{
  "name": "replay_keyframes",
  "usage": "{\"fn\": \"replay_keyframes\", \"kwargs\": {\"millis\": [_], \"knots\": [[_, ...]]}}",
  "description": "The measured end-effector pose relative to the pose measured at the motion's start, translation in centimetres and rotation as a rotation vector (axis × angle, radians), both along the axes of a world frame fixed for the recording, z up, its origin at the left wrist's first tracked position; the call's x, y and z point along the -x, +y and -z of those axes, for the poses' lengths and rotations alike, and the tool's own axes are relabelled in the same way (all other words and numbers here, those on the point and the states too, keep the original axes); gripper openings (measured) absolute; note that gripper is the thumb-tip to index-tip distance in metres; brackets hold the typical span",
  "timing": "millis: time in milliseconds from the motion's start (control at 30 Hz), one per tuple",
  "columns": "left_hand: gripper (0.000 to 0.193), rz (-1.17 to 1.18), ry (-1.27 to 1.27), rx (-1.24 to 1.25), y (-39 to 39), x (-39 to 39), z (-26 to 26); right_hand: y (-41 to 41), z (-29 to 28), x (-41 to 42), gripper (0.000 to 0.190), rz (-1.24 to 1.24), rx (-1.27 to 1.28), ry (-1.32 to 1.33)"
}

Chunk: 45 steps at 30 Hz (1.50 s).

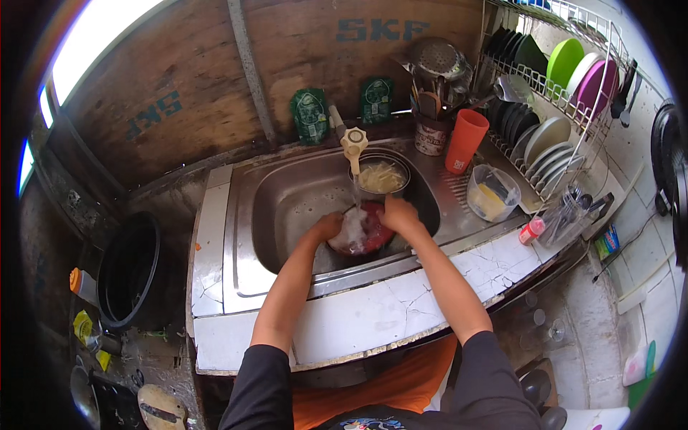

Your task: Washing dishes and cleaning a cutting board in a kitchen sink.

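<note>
In the stainless steel sink (293,215), my left hand (328,226) grips the left rim of a round red vessel (380,232), a bowl or a pan. My right hand (400,214) grips its right rim. Water runs from the cream plastic faucet (354,144) and splashes white inside the vessel, which hides part of its bottom. Just behind it, a metal pot (407,181) holds pale cut strips (380,177) of food. The fingers of both hands are partly hidden at the rim.
Right of the sink stand an orange tumbler (466,141), a clear plastic container (495,188) with something yellow inside, and a wire dish rack (586,129) holding plates. A utensil holder (431,134) is behind. Cracked white tiles (371,322) edge the counter; a black tub (129,269) sits left.
</note>
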<state>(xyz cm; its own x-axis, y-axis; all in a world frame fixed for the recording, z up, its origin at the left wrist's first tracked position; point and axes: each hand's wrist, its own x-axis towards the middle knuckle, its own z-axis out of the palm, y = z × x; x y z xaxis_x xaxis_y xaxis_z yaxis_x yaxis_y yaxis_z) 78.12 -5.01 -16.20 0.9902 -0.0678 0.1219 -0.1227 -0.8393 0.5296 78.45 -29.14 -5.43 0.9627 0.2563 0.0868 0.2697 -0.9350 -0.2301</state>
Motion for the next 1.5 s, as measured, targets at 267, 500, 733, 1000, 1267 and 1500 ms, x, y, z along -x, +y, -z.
{"fn": "replay_keyframes", "kwargs": {"millis": [267,500,733,1000,1267,1500], "knots": [[0.042,-0.123,0.281,0.175,-0.2,-0.1,0.3,-3.3,-1.5,-1.4,0.048,-0.051,-0.919,0.725],[0.038,-0.214,-0.146,0.302,-1.8,0.6,-2.0,-1.8,-3.5,-0.5,0.041,-0.300,-1.046,0.768],[0.032,-0.519,-0.589,0.232,-1.2,3.3,-9.1,0.2,-1.5,0.1,0.064,-0.428,-0.718,0.326],[0.032,-0.290,-0.282,-0.002,2.5,2.3,-5.0,1.3,2.2,-1.5,0.047,-0.369,-0.390,0.321],[0.036,-0.140,0.500,0.315,1.3,-0.3,-0.1,-2.0,-1.1,-2.7,0.034,-0.048,-1.029,0.780],[0.032,-0.221,0.296,0.246,-0.5,0.5,-2.3,-2.7,-4.2,-1.7,0.051,-0.142,-0.865,0.736]]}}
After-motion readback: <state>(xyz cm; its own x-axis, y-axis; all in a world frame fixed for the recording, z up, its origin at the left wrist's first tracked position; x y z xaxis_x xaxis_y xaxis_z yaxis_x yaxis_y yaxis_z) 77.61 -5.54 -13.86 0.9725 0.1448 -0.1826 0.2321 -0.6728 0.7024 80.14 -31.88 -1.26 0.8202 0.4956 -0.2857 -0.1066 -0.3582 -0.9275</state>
